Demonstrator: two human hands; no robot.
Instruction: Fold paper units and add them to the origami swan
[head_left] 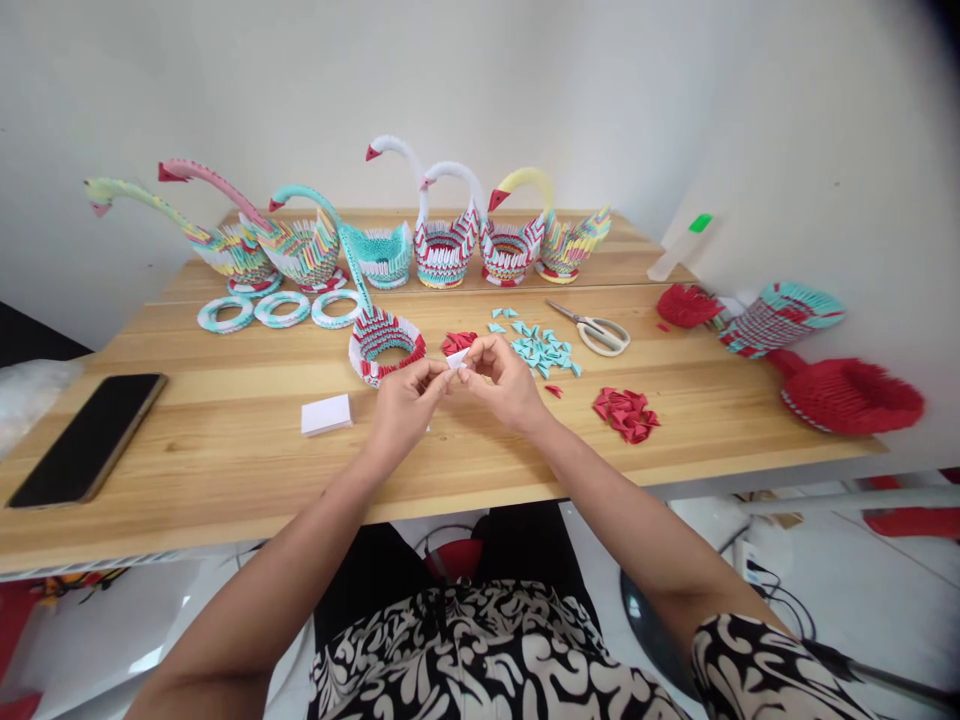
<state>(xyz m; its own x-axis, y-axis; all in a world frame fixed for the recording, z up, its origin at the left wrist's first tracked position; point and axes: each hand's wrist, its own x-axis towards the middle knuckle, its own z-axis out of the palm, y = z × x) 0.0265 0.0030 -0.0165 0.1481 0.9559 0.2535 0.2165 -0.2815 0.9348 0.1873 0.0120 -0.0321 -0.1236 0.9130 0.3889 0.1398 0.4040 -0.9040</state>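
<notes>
Between my fingertips, above the middle of the table, is a small piece of white paper [457, 358], partly hidden by the fingers. My left hand [409, 398] pinches its left side, and my right hand [504, 385] grips it from the right; both are closed on it. Just behind my left hand stands a red, white and teal ring-shaped paper basket [387, 345]. A pile of folded red paper pieces [459, 342] shows behind the fingers, and teal folded pieces [541, 348] lie beyond my right hand. Left of my left hand rests a stack of white paper slips [326, 414].
Several paper swans [446, 245] line the table's back. Teal-white rings [281, 309] lie at left, above a phone [88, 438]. Scissors [592, 328], more red pieces [627, 414], a green-capped bottle [681, 246] and red paper baskets [851, 393] occupy the right.
</notes>
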